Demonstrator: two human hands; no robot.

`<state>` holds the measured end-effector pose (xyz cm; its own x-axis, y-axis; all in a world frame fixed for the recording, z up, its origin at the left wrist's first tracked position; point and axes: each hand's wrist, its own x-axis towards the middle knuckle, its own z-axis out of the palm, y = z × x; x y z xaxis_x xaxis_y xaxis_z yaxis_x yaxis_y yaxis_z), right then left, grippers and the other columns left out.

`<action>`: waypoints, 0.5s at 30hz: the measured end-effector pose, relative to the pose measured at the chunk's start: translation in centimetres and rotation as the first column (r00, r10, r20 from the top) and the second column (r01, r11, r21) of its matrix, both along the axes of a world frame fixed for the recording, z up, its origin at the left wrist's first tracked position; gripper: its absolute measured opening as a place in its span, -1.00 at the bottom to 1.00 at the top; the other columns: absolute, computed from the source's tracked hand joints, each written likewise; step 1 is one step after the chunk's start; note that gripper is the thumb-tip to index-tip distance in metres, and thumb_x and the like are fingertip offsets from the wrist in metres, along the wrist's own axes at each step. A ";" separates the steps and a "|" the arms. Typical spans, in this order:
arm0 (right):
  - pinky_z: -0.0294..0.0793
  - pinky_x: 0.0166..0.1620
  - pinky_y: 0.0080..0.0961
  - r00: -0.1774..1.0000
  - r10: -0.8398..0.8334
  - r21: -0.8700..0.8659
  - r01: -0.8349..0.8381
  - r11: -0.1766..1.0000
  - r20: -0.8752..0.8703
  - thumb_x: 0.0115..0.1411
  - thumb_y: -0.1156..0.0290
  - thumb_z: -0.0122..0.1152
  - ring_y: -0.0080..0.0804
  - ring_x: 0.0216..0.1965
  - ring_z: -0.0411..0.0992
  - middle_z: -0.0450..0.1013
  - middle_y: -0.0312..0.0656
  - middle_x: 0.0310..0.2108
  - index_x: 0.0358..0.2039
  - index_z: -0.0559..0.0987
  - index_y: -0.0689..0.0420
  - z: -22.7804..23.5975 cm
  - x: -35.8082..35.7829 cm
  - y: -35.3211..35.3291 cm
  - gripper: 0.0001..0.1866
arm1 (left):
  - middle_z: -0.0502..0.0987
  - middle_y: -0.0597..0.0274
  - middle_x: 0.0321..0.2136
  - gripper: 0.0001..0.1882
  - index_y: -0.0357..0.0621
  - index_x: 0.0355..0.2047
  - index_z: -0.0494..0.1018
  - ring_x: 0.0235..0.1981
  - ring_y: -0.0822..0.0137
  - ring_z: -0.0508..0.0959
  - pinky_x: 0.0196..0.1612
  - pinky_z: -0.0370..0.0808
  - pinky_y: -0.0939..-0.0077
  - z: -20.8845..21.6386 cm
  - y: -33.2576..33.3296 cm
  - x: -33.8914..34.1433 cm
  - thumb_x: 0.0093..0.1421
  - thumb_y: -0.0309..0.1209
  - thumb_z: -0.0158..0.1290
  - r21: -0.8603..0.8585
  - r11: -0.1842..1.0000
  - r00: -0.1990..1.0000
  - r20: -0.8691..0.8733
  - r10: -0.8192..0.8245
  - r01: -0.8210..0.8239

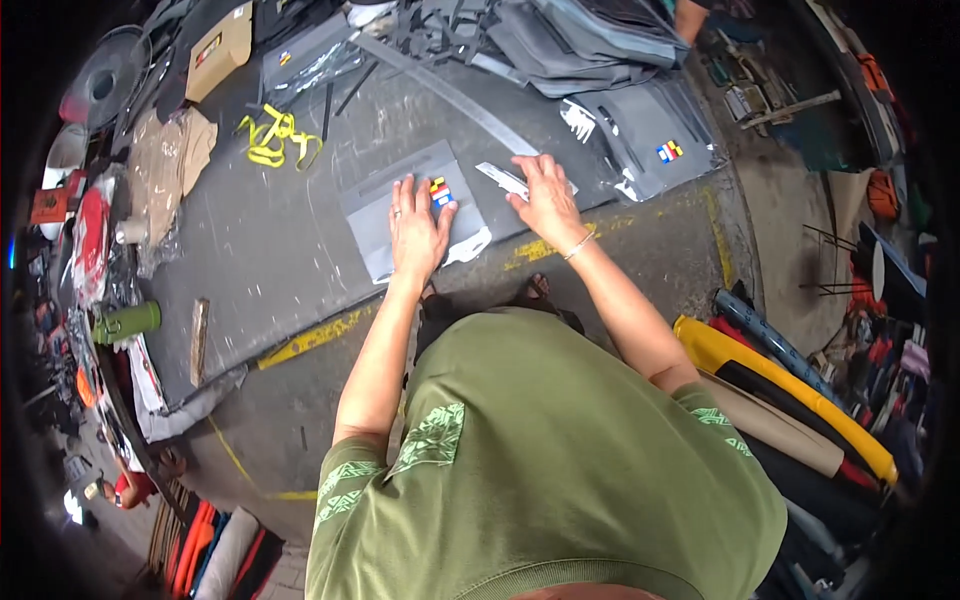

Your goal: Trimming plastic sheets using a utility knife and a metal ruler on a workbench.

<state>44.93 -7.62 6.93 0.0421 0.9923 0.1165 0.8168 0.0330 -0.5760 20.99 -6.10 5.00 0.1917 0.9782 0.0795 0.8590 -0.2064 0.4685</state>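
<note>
My left hand (418,232) lies flat, fingers stretched out, on a grey sheet piece (378,207) with a small red, yellow and blue patch. Clear shiny plastic shows along the piece's near edge. To its right, my right hand (550,203) rests over a slim white item (500,180), with thumb and fingers apart. Part of that item is under the hand, and I cannot make out its kind. A long grey strip (450,95) runs from the far side down to the right fingertips.
The dark worktable (260,240) carries a yellow strap (270,135), a green bottle (128,322) and a wooden stick (199,340) on the left. At the right lies another patched grey piece (650,140), below stacked grey pieces (590,45). Material rolls (800,395) lean at my right.
</note>
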 end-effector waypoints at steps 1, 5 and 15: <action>0.45 0.13 -0.08 1.000 -0.012 0.012 0.012 1.000 0.012 0.09 0.36 0.45 0.07 0.05 0.40 0.38 -0.02 -0.01 0.15 0.45 0.04 0.0 -0.1 -0.2 -0.40 | 0.19 -0.20 0.39 -0.33 -0.21 0.31 0.33 0.46 -0.22 0.10 0.44 0.08 -0.16 -0.1 -0.4 -0.4 0.33 -0.06 0.14 0.037 0.999 0.999 0.041 0.014 -0.016; 0.45 0.12 -0.10 0.996 -0.029 -0.010 0.030 1.000 0.088 0.11 0.28 0.46 0.01 0.02 0.42 0.45 -0.06 -0.04 0.13 0.57 0.07 -1.6 0.5 -1.1 -0.46 | 0.16 -0.19 0.40 -0.33 -0.19 0.31 0.33 0.49 -0.21 0.02 0.46 -0.02 -0.24 0.3 -1.4 -4.4 0.32 -0.08 0.16 0.073 0.996 0.998 -0.045 0.052 -0.048; 0.46 0.05 -0.10 0.969 -0.182 -0.041 0.178 0.983 -0.168 0.23 0.40 0.28 0.13 -0.04 0.46 0.41 0.10 -0.09 0.02 0.51 0.20 -1.2 -3.0 -0.4 -0.64 | 0.10 -0.22 0.45 0.01 -0.31 0.42 0.10 0.53 -0.12 -0.04 0.51 -0.18 -0.20 -0.2 -1.9 -12.6 0.20 0.09 0.25 -0.078 0.984 0.987 -0.013 0.162 -0.163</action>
